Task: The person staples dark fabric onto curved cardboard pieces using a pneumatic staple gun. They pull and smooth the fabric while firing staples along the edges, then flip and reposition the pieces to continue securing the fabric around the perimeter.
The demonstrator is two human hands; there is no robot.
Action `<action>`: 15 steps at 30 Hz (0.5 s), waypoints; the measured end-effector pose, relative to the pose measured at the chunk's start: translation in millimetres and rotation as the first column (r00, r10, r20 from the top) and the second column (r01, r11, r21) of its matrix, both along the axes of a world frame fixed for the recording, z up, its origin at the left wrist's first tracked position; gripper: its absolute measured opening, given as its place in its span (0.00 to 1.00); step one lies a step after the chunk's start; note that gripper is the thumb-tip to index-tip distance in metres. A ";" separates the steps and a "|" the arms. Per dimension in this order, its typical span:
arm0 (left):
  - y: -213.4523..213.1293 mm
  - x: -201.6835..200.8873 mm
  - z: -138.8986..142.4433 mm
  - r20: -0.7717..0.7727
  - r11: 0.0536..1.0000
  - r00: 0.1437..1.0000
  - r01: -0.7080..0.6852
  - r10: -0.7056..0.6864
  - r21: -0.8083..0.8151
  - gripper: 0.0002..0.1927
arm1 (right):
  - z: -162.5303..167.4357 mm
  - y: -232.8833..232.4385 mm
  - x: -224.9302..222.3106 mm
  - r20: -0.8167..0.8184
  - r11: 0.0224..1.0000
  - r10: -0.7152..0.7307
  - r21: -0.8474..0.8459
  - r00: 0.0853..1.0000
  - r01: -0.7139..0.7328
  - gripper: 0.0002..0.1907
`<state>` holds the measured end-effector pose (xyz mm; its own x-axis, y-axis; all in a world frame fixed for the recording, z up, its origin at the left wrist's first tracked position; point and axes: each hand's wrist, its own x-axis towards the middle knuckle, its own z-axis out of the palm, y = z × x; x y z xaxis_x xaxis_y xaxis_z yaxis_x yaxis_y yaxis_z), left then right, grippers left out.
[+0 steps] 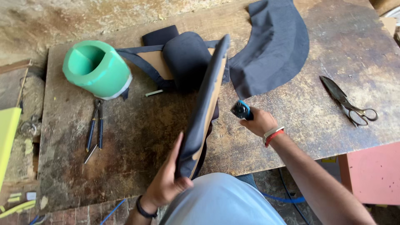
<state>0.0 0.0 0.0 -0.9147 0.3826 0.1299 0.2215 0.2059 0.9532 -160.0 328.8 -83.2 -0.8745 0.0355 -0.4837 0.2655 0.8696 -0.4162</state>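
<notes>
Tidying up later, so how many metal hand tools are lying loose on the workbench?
2: blue-handled pliers at the left below the green foam block, and scissors at the right edge. More may be hidden under the dark fabric.

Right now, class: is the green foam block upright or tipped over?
Tipped over. The green foam block lies on its side on the table, its hollow opening facing sideways toward the camera, not up.
</notes>
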 end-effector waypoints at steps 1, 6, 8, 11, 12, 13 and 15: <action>6.9 10.0 1.6 -0.039 0.990 0.994 -0.107 0.104 -0.095 0.54 | -15.5 3.0 1.3 -0.039 0.998 0.026 0.060 0.999 -0.024 0.25; 4.5 -6.6 10.9 -0.176 0.885 0.922 -0.383 0.346 -0.264 0.38 | -39.2 -16.5 3.1 0.049 0.960 0.168 0.221 0.985 -0.175 0.38; -7.0 -27.5 18.5 -0.323 0.862 0.895 -0.405 0.307 -0.303 0.36 | -12.3 -39.3 23.9 -0.495 0.983 0.156 -0.009 0.855 -0.184 0.34; -14.1 -56.5 31.7 -0.076 0.841 0.943 -0.324 0.324 -0.433 0.36 | 54.1 -79.5 30.8 -0.872 0.859 0.112 -0.156 0.476 -0.488 0.32; -18.2 -60.1 36.7 -0.114 0.843 0.945 -0.325 0.306 -0.428 0.36 | 75.6 -93.1 26.9 -0.936 0.765 0.100 -0.144 0.337 -0.628 0.32; -20.7 -64.8 42.1 -0.158 0.849 0.947 -0.321 0.280 -0.419 0.35 | 95.6 -107.0 18.8 -0.941 0.685 0.131 -0.141 0.311 -0.715 0.34; -24.2 -70.7 48.3 -0.177 0.864 0.957 -0.284 0.229 -0.415 0.35 | 122.2 -133.4 7.1 -0.940 0.529 0.178 -0.159 0.292 -0.834 0.32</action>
